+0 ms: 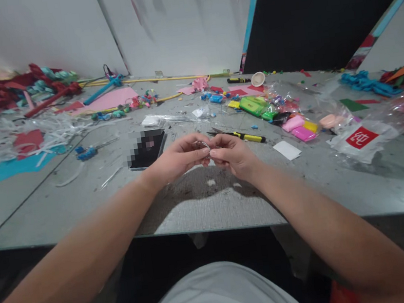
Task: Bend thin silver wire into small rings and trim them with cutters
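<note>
In front of me, over the table, my left hand and my right hand meet with their fingertips pinched together. Between them is a thin, shiny loop that looks like wire; both hands grip it, and the fingers cover part of it. Just behind my right hand lies a pointed tool with yellow-and-black handles, apparently pliers. A black phone-like slab, partly pixelated, rests beside my left hand. To the right of my right hand lies a small white card.
Colourful clay packets and a white bag with a red label lie to the right. White strips, blue paper and dark red twisted pieces are heaped left. A yellow-black cutter lies near the back wall.
</note>
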Motion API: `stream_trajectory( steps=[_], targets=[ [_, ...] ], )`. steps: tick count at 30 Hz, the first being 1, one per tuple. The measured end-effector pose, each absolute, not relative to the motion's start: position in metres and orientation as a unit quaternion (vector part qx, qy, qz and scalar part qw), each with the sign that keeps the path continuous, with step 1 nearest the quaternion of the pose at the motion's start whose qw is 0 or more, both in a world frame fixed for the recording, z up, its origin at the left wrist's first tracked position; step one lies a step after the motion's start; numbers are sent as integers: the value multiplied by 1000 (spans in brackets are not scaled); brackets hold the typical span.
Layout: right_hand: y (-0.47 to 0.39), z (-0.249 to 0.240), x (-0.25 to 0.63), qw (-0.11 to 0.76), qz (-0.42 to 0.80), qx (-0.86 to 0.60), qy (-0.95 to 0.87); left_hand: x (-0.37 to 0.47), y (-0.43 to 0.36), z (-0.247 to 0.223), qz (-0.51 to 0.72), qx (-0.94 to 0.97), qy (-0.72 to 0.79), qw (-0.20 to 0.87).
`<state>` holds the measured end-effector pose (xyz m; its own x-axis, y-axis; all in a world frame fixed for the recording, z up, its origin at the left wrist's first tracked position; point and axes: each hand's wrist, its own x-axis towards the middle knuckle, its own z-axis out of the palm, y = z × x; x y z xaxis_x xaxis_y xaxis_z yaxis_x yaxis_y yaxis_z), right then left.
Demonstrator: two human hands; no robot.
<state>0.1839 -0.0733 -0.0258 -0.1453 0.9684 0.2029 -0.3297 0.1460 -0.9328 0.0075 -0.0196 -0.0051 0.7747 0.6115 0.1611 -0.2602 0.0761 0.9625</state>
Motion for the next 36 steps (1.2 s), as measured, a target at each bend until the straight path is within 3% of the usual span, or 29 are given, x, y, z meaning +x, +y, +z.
stream_trajectory(
  steps=[13,21,36],
  targets=[
    [-70,-29,189,554,511,-376,-538,6,-16,-6,333,664,165,649],
    [-71,-31,189,558,482,-354,-575,4,-21,1,300,675,146,658],
    [-71,-29,191,544,354,-431,-627,5,-27,9,308,704,241,592]
  ],
)
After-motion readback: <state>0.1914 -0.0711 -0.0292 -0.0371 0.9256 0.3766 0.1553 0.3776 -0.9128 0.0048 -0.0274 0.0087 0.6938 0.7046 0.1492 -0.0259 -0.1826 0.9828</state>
